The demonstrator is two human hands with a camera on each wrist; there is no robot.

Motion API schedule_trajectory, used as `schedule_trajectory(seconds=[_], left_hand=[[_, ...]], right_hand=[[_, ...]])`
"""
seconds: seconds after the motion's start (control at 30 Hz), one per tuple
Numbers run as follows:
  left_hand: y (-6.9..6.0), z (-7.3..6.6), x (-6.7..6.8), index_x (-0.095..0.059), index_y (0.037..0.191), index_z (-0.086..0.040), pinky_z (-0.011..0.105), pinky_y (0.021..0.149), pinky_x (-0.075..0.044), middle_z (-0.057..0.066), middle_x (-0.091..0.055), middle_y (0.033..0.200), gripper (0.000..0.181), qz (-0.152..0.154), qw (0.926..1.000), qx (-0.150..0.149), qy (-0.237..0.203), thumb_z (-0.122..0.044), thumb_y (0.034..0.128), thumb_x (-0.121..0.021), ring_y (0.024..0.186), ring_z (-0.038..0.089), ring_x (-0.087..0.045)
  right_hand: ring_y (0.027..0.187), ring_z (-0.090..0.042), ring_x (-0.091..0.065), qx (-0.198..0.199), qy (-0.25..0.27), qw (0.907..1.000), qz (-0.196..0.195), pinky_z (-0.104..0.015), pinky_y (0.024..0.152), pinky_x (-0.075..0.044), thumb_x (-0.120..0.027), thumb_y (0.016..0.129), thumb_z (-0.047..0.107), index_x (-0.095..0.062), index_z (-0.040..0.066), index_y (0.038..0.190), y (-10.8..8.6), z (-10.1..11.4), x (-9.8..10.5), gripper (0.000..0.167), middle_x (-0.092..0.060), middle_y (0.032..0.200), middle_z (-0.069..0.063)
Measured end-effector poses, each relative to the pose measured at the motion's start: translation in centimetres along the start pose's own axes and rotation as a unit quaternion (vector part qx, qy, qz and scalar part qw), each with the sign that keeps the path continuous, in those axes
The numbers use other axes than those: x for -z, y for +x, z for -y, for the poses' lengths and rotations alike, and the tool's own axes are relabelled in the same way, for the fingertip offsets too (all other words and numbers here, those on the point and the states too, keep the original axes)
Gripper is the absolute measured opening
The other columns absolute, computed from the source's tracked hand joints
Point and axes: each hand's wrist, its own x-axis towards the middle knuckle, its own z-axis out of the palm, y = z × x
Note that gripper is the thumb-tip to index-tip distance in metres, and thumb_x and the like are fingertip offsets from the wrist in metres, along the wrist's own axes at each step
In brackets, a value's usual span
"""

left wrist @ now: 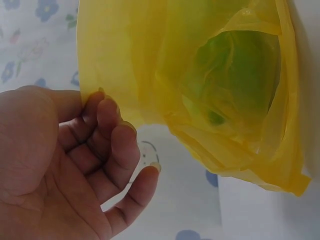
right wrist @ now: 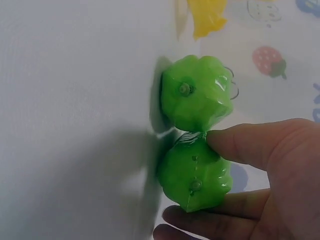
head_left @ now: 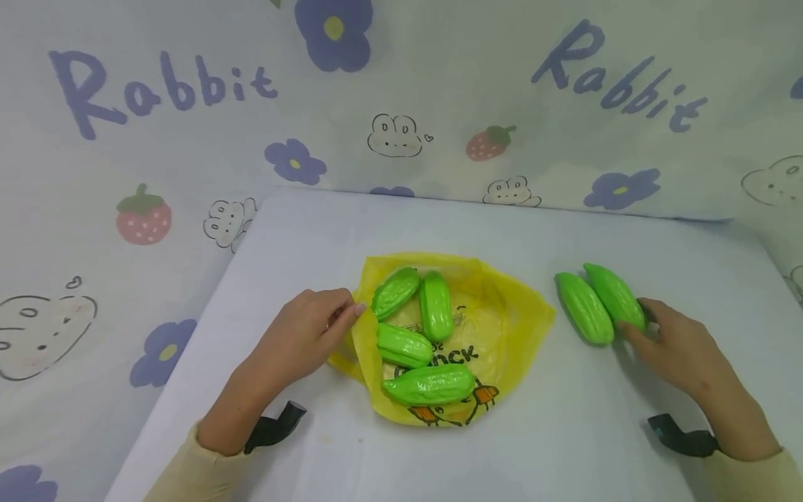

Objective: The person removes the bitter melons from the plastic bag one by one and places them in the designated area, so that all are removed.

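Note:
My left hand (head_left: 309, 333) pinches the left edge of a yellow plastic bag (head_left: 511, 335); the left wrist view shows thumb and fingertips on the film (left wrist: 125, 60). Inside the spread bag lie several green ridged vegetables, one (head_left: 429, 385) along its front. To the right, two more lie side by side on the table. Around the outer one (head_left: 615, 296) my right hand (head_left: 680, 345) has its thumb on one side and fingers on the other. In the right wrist view, that vegetable (right wrist: 195, 175) sits between thumb and fingers, touching its neighbour (right wrist: 195, 92).
A white table surface (head_left: 539, 446) lies under everything. Behind and to the left hangs a pale cloth (head_left: 433, 77) printed with flowers, strawberries, rabbits and lettering. Black wrist straps (head_left: 276, 427) show at both wrists.

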Motion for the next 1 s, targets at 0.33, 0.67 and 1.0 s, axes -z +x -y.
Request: schedule_trajectory(seconds=[0.33, 0.67, 1.0], left_hand=[[0.1, 0.0, 0.0, -0.054, 0.081, -0.018, 0.030, 0.055, -0.040, -0.008, -0.041, 0.062, 0.027, -0.004, 0.9999, -0.005, 0.009, -0.024, 0.1070, -0.063, 0.058, 0.012, -0.044], [0.1, -0.1, 0.1, -0.056, 0.082, -0.018, 0.032, 0.058, -0.041, -0.008, -0.043, 0.062, 0.026, -0.005, 0.9998, 0.000, 0.017, -0.023, 0.1070, -0.062, 0.061, 0.014, -0.045], [0.1, 0.1, 0.0, -0.056, 0.083, -0.019, 0.035, 0.063, -0.040, -0.008, -0.043, 0.063, 0.026, -0.003, 0.9997, 0.005, 0.024, -0.025, 0.1075, -0.062, 0.065, 0.015, -0.046]], right_hand=[[0.128, -0.066, -0.041, 0.002, 0.008, 0.9998, -0.015, -0.078, 0.094, -0.038, -0.058, 0.107, 0.042, -0.037, -0.016, 0.149, -0.4, 0.4, 0.1, 0.074, -0.045, 0.142, -0.044], [0.129, -0.056, -0.048, 0.070, 0.014, 0.9930, -0.093, -0.074, 0.096, -0.041, -0.068, 0.102, 0.036, -0.051, -0.005, 0.145, -1.8, 5.5, 1.3, 0.061, -0.053, 0.142, -0.034], [0.123, -0.044, -0.060, 0.191, -0.023, 0.9726, -0.131, -0.065, 0.093, -0.050, -0.080, 0.092, 0.028, -0.061, 0.001, 0.138, -3.4, 12.0, 0.4, 0.056, -0.065, 0.134, -0.022]])
